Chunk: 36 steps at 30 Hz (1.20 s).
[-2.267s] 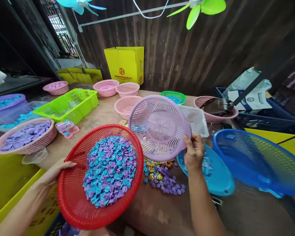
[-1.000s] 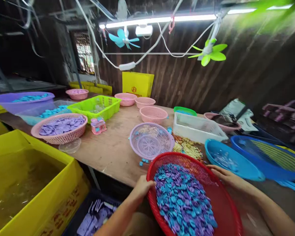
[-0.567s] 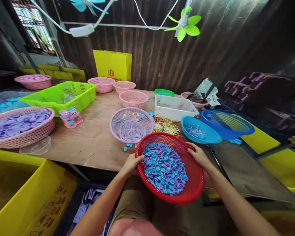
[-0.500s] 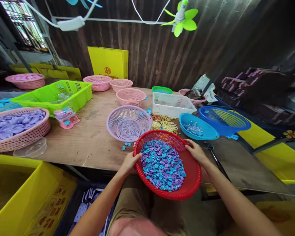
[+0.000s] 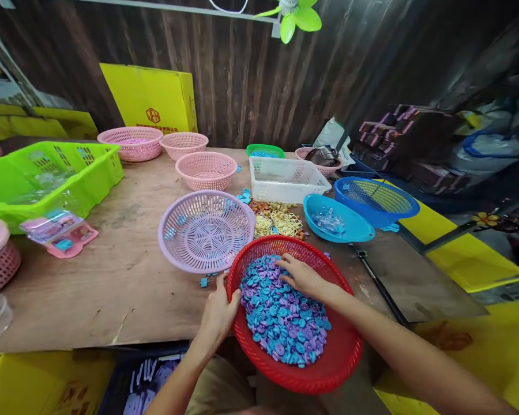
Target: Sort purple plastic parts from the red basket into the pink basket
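Observation:
A red plastic basket [image 5: 341, 369] leans over the table's front edge, tilted toward me. Inside it lies a heap of small blue and purple swirl-patterned pieces [image 5: 285, 314]. My left hand [image 5: 218, 308] grips the basket's left rim, thumb on the inner side. Over the upper part of the heap, my right hand [image 5: 300, 276] rests with its fingers apart, the tips touching the pieces. A lilac basket [image 5: 207, 233] with a few blue bits in it stands just behind the red one.
Yellow and brown small pieces [image 5: 281, 222] lie behind the red basket. Around them stand a white basket [image 5: 289, 187], a light blue bowl [image 5: 354, 230], a blue basket [image 5: 398, 216] and pink baskets [image 5: 207, 181]. A lime-green crate [image 5: 99, 181] is at left; a black rod [image 5: 384, 294] lies right.
My right hand has let go of the basket's right rim and moved left onto the pieces. My left hand keeps its hold. The view has turned right and down.

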Motion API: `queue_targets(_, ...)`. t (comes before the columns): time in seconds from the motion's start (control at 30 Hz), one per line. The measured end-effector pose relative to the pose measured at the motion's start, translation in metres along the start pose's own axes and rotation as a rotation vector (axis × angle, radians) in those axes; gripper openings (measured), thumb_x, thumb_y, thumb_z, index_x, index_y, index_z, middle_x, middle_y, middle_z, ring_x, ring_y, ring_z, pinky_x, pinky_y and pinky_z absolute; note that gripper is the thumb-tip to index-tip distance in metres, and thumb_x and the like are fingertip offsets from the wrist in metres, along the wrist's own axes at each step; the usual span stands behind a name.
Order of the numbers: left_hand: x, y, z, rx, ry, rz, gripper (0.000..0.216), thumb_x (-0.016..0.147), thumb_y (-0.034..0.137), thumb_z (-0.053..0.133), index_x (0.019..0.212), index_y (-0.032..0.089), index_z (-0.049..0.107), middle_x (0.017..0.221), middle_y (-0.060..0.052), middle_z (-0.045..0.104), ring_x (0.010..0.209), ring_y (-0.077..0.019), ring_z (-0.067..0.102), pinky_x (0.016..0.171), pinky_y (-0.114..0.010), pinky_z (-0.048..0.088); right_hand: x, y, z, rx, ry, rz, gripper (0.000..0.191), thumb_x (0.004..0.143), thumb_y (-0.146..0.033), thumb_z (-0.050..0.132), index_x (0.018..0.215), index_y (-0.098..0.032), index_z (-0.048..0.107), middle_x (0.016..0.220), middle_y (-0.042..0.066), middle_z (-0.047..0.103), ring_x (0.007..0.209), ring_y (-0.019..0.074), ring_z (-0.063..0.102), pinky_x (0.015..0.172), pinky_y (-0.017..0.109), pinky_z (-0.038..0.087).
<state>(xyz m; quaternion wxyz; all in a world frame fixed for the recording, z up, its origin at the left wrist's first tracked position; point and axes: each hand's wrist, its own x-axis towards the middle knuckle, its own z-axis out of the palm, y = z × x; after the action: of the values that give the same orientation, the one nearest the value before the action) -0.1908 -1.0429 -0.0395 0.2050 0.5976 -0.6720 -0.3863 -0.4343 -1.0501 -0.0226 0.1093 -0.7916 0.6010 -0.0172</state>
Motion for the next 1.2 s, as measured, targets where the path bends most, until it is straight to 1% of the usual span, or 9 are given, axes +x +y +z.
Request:
queue_targets(0.1,-0.005,-0.003,0.001,0.169,0.132,-0.001,0.053,0.085,0.031,0.044,0.132,0.009,0.032,0.100,-0.018,0.066,0.092,-0.0320,0.064,0.081,-0.043,0.047,0.008,-0.006,0.003,0.007,-0.085,0.035,0.022,0.082,-0.011,0.047,0.101,-0.015,0.056,0.107,0.011,0.053,0.089,0.0196,0.055,0.077,0.032,0.044)
queue_targets(0.3,-0.003,0.002,0.016,0.309,0.645,0.479,0.033,0.078,0.013,0.049,0.110,0.010,0.048,0.104,-0.015,0.057,0.098,-0.0274,0.053,0.089,-0.044,0.046,0.007,0.005,0.003,0.238,-0.052,0.065,0.016,0.073,-0.002,0.043,0.076,-0.015,0.052,0.083,0.005,0.057,0.079,0.0163,0.052,0.072,0.027,0.039)
queue_targets(0.37,0.005,0.018,0.020,0.331,0.510,0.567,0.031,0.077,0.007,0.044,0.107,0.010,0.050,0.102,-0.013,0.056,0.099,-0.0252,0.051,0.090,-0.041,0.046,0.005,0.010,-0.002,0.279,-0.044,0.093,0.019,0.073,-0.002,0.037,0.077,-0.016,0.050,0.078,0.003,0.056,0.074,0.0143,0.052,0.069,0.025,0.040)
queue_targets(0.53,0.044,0.065,0.028,0.602,-0.182,0.639,0.032,0.079,0.002,0.035,0.103,0.006,0.055,0.108,-0.018,0.054,0.102,-0.0243,0.053,0.088,-0.034,0.046,0.002,0.013,-0.011,0.274,-0.080,0.105,0.019,0.078,-0.005,0.033,0.079,-0.016,0.049,0.079,0.003,0.057,0.073,0.0140,0.053,0.068,0.024,0.041)
queue_targets(0.63,0.070,0.080,0.038,0.685,-0.368,0.702,0.023,0.078,0.006,0.045,0.093,0.008,0.062,0.103,-0.015,0.060,0.096,-0.0223,0.058,0.083,-0.029,0.047,0.000,0.005,-0.007,0.203,-0.143,0.075,0.009,0.080,-0.014,0.048,0.087,-0.015,0.054,0.092,0.008,0.061,0.086,0.0190,0.055,0.076,0.028,0.041)
queue_targets(0.77,0.089,0.082,0.050,0.716,-0.440,0.709,0.017,0.066,0.015,0.067,0.083,0.011,0.067,0.096,-0.012,0.065,0.089,-0.0237,0.061,0.076,-0.028,0.047,-0.001,-0.003,0.003,0.110,-0.197,0.091,0.022,0.080,-0.015,0.055,0.101,-0.009,0.055,0.109,0.019,0.058,0.101,0.0276,0.054,0.084,0.034,0.039)
queue_targets(0.93,0.102,0.081,0.047,0.680,-0.464,0.634,0.014,0.069,0.024,0.068,0.081,0.017,0.071,0.079,-0.004,0.070,0.077,-0.0188,0.063,0.065,-0.023,0.044,-0.002,0.003,0.004,0.110,-0.227,0.151,0.017,0.077,-0.013,0.056,0.094,-0.010,0.059,0.100,0.018,0.061,0.095,0.0302,0.057,0.075,0.034,0.039)
queue_targets(1.07,0.106,0.080,0.045,0.631,-0.476,0.605,0.024,0.068,0.026,0.069,0.091,0.020,0.069,0.085,-0.002,0.071,0.079,-0.0158,0.064,0.067,-0.020,0.044,-0.003,0.012,0.001,0.222,-0.199,0.170,0.006,0.078,-0.019,0.059,0.081,-0.014,0.058,0.086,0.009,0.063,0.084,0.0228,0.058,0.068,0.029,0.037)
queue_targets(1.2,0.098,0.085,0.056,0.642,-0.404,0.544,0.032,0.071,0.038,0.065,0.096,0.017,0.067,0.092,-0.011,0.069,0.087,-0.0270,0.064,0.070,-0.030,0.047,-0.007,0.026,-0.002,0.435,-0.192,0.163,0.016,0.084,-0.027,0.051,0.073,-0.016,0.050,0.067,-0.001,0.053,0.063,0.0106,0.050,0.057,0.023,0.034)
